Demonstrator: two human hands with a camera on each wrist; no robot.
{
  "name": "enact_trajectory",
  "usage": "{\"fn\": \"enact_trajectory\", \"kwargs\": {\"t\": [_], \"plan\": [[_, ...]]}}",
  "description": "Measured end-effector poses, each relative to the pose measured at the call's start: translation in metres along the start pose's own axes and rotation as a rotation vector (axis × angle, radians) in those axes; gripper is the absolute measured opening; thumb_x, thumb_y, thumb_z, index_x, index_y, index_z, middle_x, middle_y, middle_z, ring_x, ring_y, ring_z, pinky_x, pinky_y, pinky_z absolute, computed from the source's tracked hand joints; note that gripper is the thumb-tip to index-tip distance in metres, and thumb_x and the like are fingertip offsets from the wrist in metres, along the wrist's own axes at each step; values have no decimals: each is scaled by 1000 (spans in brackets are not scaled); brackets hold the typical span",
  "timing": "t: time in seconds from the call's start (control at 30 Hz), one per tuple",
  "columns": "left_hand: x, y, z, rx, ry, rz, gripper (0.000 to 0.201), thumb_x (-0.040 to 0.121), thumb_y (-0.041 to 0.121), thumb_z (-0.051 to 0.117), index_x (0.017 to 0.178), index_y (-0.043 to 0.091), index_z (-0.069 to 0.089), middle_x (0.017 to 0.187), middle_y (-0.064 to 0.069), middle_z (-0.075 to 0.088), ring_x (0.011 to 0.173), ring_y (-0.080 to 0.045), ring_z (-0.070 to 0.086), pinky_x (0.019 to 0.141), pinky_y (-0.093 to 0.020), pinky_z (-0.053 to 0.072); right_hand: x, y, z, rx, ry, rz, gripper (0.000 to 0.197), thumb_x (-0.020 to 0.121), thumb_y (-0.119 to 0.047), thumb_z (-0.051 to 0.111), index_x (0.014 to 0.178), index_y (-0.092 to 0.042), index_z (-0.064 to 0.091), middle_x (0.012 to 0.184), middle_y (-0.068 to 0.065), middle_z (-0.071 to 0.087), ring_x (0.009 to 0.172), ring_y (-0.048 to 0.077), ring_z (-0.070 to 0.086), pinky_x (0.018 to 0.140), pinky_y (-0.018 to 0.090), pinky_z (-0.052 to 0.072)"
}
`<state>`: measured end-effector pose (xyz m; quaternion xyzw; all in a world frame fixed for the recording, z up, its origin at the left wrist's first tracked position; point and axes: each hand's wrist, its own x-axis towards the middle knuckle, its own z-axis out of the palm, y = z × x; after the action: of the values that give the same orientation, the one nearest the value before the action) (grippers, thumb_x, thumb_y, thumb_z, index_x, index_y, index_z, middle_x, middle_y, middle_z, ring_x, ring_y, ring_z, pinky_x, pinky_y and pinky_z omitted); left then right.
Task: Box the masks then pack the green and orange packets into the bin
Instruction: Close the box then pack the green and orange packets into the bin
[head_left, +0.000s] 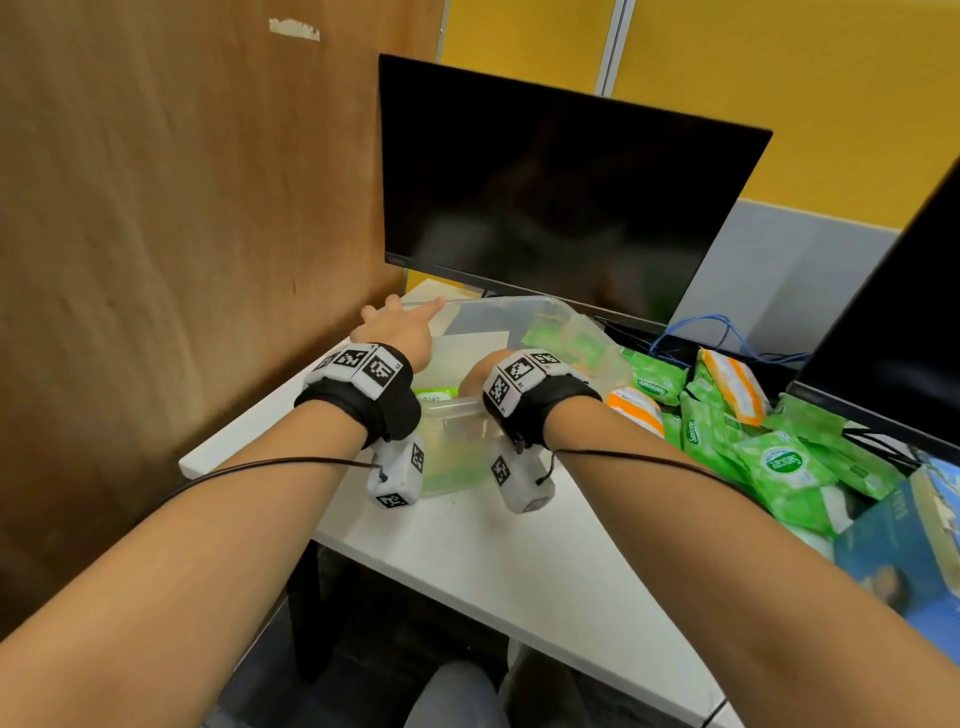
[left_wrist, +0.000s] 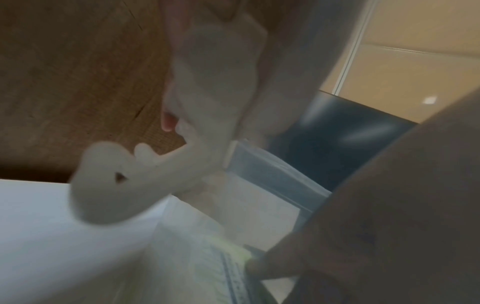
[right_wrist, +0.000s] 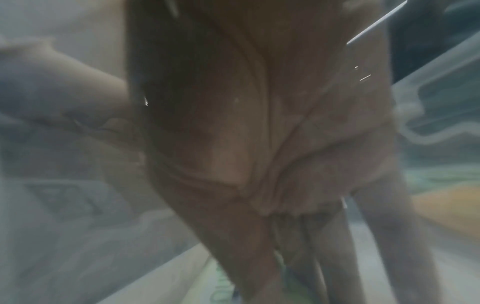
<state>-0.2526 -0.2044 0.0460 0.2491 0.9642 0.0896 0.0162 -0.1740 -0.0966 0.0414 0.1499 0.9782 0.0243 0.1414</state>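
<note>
A clear plastic bin (head_left: 519, 300) stands on the white table below the monitor. Green packets lie in it: one (head_left: 436, 397) at its near side and more (head_left: 571, 343) at its far right corner. My left hand (head_left: 400, 325) lies with straight fingers on the bin's far left rim. My right hand (head_left: 483, 371) reaches down into the bin, fingers hidden behind the wristband. In the right wrist view the right hand (right_wrist: 285, 144) points straight fingers down onto a green packet (right_wrist: 221, 286). A heap of green packets (head_left: 779, 467) and orange packets (head_left: 737, 384) lies right of the bin.
A blue mask box (head_left: 904, 551) lies at the table's right edge. A dark monitor (head_left: 545, 197) stands just behind the bin and a second one (head_left: 893, 338) at the right. A wooden partition (head_left: 182, 208) closes the left side. Blue cable (head_left: 727, 332) trails behind the heap.
</note>
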Motion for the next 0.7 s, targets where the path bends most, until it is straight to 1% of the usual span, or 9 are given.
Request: {"fn": "enact_trajectory", "kwargs": {"t": [0.07, 0.17, 0.23, 0.33, 0.4, 0.5, 0.6, 0.63, 0.7], "plan": [[0, 1, 0, -1, -4, 0, 80, 91, -2, 35, 146, 52, 13, 146, -8, 28, 126, -34, 32, 98, -48, 42, 19, 1, 12, 9, -19, 2, 34, 88, -36, 60, 119, -22, 64, 121, 2, 63, 95, 20, 58, 77, 29, 43], [1, 2, 0, -6, 6, 10, 81, 91, -2, 34, 146, 53, 14, 143, -8, 31, 123, -34, 34, 96, -47, 43, 34, -5, 16, 131, 69, 25, 40, 87, -40, 57, 123, -21, 60, 125, 4, 61, 105, 25, 60, 82, 33, 46], [3, 0, 1, -7, 4, 16, 80, 91, -1, 34, 145, 54, 14, 141, -8, 32, 121, -34, 35, 96, -48, 43, 21, -14, 1, 306, 366, 7, 30, 93, -24, 49, 118, -13, 61, 111, 6, 65, 98, 25, 62, 73, 30, 44], [5, 1, 2, 11, 7, 18, 78, 92, 1, 34, 145, 55, 13, 140, -8, 33, 120, -34, 36, 96, -48, 43, -18, 4, -13, 647, 949, 19, 20, 92, -19, 44, 105, -17, 59, 83, 1, 66, 73, 21, 60, 60, 29, 42], [6, 1, 3, 22, 19, 26, 75, 93, 2, 33, 145, 53, 14, 139, -9, 34, 120, -35, 37, 96, -47, 43, -28, 43, 0, 758, 1078, 117, 19, 89, -18, 43, 101, -18, 58, 81, 1, 65, 74, 23, 61, 64, 34, 47], [7, -1, 4, 26, 34, 42, 72, 94, 5, 33, 146, 52, 15, 139, -9, 35, 119, -36, 38, 96, -47, 43, -48, 122, 33, 766, 960, 459, 25, 86, -11, 45, 106, -15, 58, 102, 10, 65, 93, 30, 60, 69, 31, 42], [7, -2, 5, 22, 52, 47, 70, 95, 7, 34, 146, 51, 16, 139, -10, 36, 120, -37, 38, 96, -48, 43, -69, 189, 71, 398, 489, 719, 38, 86, -24, 55, 123, -14, 53, 122, 14, 60, 112, 33, 56, 86, 36, 47], [6, -1, 5, 25, 57, 48, 70, 95, 7, 34, 146, 50, 16, 139, -10, 36, 120, -37, 38, 96, -49, 43, -72, 200, 82, 326, 301, 753, 47, 88, -32, 55, 132, -18, 47, 131, 16, 54, 121, 34, 51, 97, 41, 43], [5, 0, 5, 29, 61, 48, 70, 95, 7, 34, 147, 49, 17, 140, -10, 36, 120, -37, 38, 97, -49, 43, -70, 216, 100, 249, 47, 779, 64, 86, -52, 52, 143, -28, 34, 143, 16, 42, 131, 37, 40, 107, 49, 32]]}}
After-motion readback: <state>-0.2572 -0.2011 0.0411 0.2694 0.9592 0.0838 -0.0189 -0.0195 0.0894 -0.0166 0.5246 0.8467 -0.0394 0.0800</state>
